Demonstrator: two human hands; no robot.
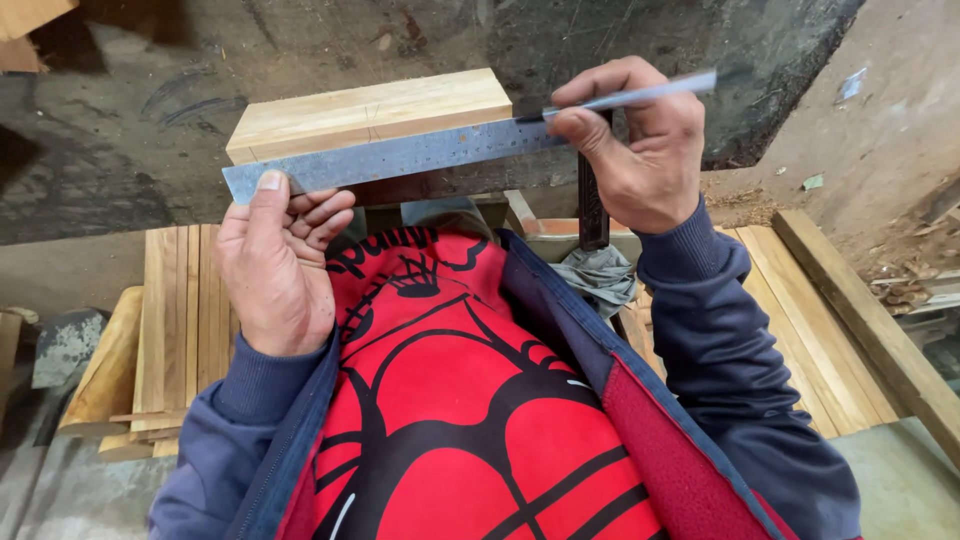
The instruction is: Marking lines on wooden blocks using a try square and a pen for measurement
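A pale wooden block (370,112) lies across the middle of the view with thin pencil marks on its top face. A steel square's ruler blade (400,157) rests along the block's near edge, its dark handle (592,215) hanging down at the right. My left hand (280,260) presses the blade's left end with the thumb on top. My right hand (640,150) grips a grey pencil (640,95), its tip touching the block's right end beside the blade.
Stacks of pale wooden slats (185,300) lie on the floor to the left and more boards (830,350) to the right. A long timber beam (870,320) runs along the right side. Dark concrete floor (200,60) lies beyond the block. A grey cloth (600,275) hangs below.
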